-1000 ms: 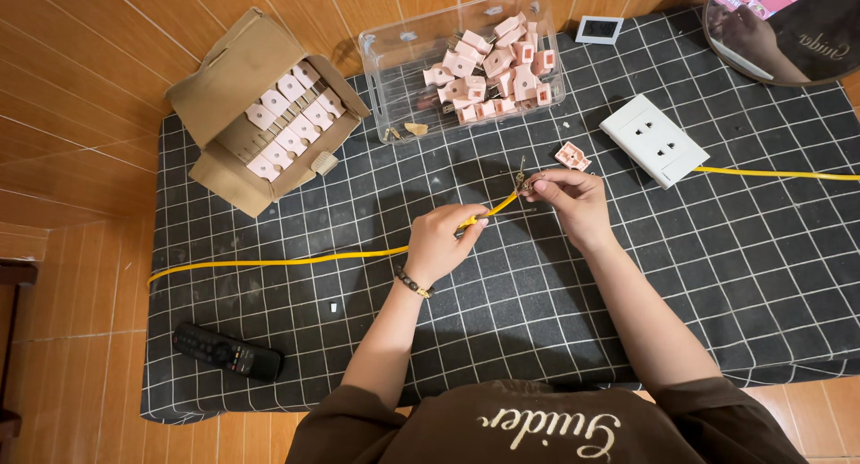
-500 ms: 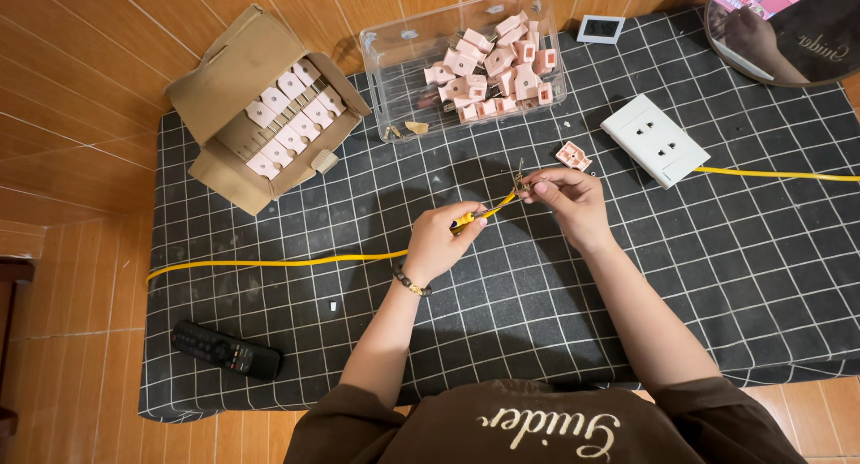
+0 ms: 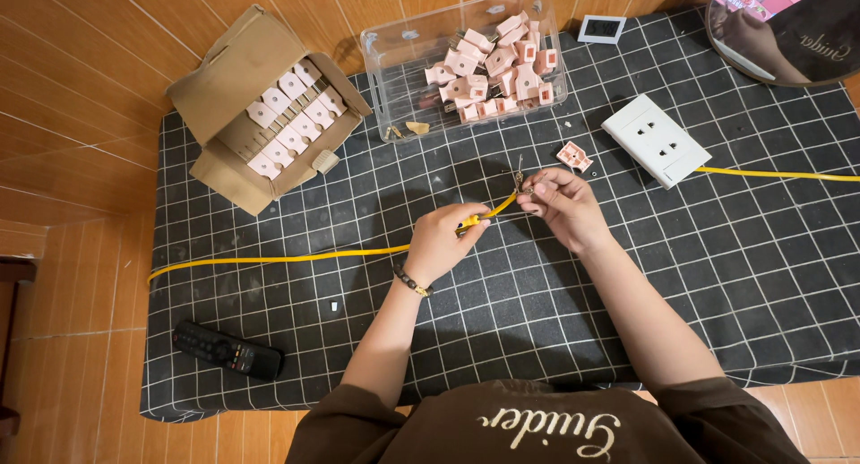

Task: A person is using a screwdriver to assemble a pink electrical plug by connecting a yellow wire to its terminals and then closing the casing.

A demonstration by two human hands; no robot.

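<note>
Clear box (image 3: 394,79) and white socket plate (image 3: 657,140) flank bare mat (image 3: 537,303).

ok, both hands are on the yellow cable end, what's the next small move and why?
Probably reach for the loose pink plug part. The left hand pinches the yellow cable near its end, the right hand holds the bare metal tips upright, and that part lies on the mat just beyond the right hand.

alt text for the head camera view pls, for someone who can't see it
Seen from above, a person's left hand pinches a yellow cable while the right hand works small metal pieces at its end, over a black gridded mat. Around them lie a cardboard box and a clear tub of pink plugs, a white socket plate and a black remote.
</note>
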